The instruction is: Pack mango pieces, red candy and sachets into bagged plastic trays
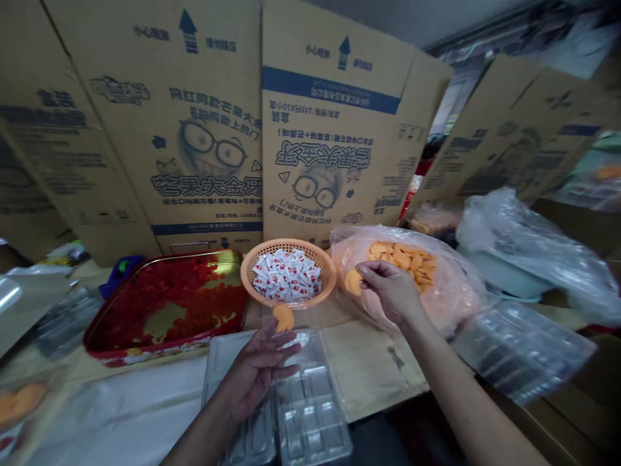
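My left hand (262, 372) is above the clear plastic trays (310, 414), palm turned up and its lower fingers spread. At its fingertips it holds a curved orange candy (283, 318). My right hand (395, 291) pinches another orange candy (354, 283) between thumb and fingers. Behind that hand lies a clear plastic bag (460, 285) with a pile of orange candies (405, 257) showing in its opening. Between and beyond my hands stands an orange perforated basket (250, 275) full of small white and red sachets (286, 275).
A red-rimmed tray (94, 349) with red bits is on the left, a blue tape dispenser (121, 275) behind it. Printed cardboard boxes (334, 129) stand along the back. More clear trays (526, 349) and crumpled plastic (528, 246) lie on the right, near the table edge.
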Demonstrator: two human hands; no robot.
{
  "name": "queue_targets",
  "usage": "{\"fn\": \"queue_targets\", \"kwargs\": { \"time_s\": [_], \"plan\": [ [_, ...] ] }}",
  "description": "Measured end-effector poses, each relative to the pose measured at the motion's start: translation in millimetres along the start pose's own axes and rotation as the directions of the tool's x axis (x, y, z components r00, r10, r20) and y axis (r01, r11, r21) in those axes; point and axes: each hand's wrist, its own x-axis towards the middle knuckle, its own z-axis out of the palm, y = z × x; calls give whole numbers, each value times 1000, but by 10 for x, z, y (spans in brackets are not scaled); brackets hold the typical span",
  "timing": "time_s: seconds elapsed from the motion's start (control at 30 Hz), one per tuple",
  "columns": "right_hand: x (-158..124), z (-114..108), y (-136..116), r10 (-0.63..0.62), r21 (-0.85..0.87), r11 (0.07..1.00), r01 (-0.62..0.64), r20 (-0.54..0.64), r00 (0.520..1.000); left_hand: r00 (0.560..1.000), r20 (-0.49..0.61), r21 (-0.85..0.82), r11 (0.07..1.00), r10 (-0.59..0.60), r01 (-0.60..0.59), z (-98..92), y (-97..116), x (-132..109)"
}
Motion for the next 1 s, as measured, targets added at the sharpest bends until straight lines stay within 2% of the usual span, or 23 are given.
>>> {"fn": "queue_targets", "kwargs": {
  "time_s": [0.1,0.17,0.23,0.3,0.37,0.43,0.53,0.63,0.7,0.8,0.93,1.0],
  "plan": [
    [-180,477,94,154,218,957,-190,170,973,999,5,-29,999,46,-46,7,11,-48],
    [-298,764,248,172,232,945,-232,251,952,996,-10,-57,994,88,-88,-13,17,-76],
    [-404,983,417,102,96,987,-130,255,962,990,-33,-87,987,136,-138,-58,23,-95],
    [-493,1117,536,-68,-174,978,115,257,964,982,-56,-112,976,180,-186,-123,33,-104],
    [-564,1180,572,-227,-440,812,382,365,903,974,-73,-134,966,214,-222,-196,51,-107],
    [-621,1215,536,-244,-584,601,546,517,821,968,-93,-149,958,232,-244,-262,74,-109],
    [-682,1292,434,-105,-679,396,618,635,765,967,-109,-149,958,231,-246,-326,103,-124],
    [-702,1413,363,30,-717,238,655,680,733,972,-106,-144,963,212,-226,-363,106,-155],
    [-689,1487,346,77,-717,161,678,694,716,975,-108,-145,967,194,-209,-390,94,-182],
    [-656,1572,361,74,-732,156,663,678,731,975,-115,-155,966,191,-207,-445,73,-218],
    [-699,1697,437,7,-796,220,564,580,815,970,-125,-184,956,207,-227,-506,67,-254],
    [-771,1768,485,25,-800,257,542,566,824,970,-131,-179,957,206,-228,-527,82,-270]
  ]
}}
